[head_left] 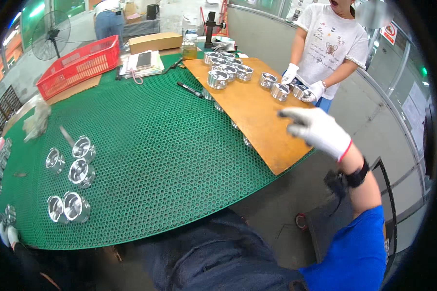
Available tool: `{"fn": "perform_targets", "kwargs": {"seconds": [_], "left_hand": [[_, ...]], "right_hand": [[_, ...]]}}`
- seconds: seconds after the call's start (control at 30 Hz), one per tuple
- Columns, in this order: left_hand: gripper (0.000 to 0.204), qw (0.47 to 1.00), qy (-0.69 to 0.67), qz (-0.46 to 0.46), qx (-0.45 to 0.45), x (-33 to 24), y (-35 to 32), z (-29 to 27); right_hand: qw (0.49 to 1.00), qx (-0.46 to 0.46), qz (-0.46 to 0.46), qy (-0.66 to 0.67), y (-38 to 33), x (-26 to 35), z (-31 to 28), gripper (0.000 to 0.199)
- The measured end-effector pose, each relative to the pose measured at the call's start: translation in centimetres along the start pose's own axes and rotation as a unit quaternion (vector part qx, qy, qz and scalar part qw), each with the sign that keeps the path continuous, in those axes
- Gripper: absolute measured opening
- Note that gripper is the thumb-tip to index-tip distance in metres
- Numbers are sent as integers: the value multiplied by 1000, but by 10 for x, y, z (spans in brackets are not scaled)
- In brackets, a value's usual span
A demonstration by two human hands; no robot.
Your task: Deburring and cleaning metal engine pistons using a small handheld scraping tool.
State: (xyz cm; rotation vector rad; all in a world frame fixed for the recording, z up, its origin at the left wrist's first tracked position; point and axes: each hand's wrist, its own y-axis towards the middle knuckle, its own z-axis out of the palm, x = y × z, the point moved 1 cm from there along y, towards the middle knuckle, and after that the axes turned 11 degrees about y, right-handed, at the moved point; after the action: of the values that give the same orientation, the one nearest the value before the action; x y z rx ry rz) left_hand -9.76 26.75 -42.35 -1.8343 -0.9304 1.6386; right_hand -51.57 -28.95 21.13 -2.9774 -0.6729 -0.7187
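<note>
My right hand [320, 131], in a white glove with dark fingertips, reaches over the right end of a brown board [257, 116]. Its fingers are stretched out and hold nothing. Just beyond it, shiny piston-like metal cups [279, 91] stand on the board, near a co-worker's gloved hands [314, 91]. More such cups [217, 79] are grouped at the board's far end, and some show under its near edge. On the green perforated mat [160, 155], several cups [81, 173] stand at the left. My left hand is out of sight.
A red plastic basket [82, 65], papers [142, 65], a cardboard box [155, 42] and a jar [189, 50] line the far side. A black marker [190, 89] lies by the board. Another person's gloved hand [12, 235] shows at the left rim. A plastic bag [37, 118] lies nearby.
</note>
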Motion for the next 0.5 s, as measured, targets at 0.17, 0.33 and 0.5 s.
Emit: {"fn": "perform_targets", "kwargs": {"seconds": [0.17,0.33,0.5], "left_hand": [[42,986,-113,-22,124,23,-7,3],[46,940,-228,-54,247,26,10,11],[46,927,-248,-80,272,10,23,9]], "right_hand": [[986,35,161,-33,87,10,-35,44],[984,42,171,-28,195,-45,2,45],[978,-33,181,-94,277,-130,18,46]]}}
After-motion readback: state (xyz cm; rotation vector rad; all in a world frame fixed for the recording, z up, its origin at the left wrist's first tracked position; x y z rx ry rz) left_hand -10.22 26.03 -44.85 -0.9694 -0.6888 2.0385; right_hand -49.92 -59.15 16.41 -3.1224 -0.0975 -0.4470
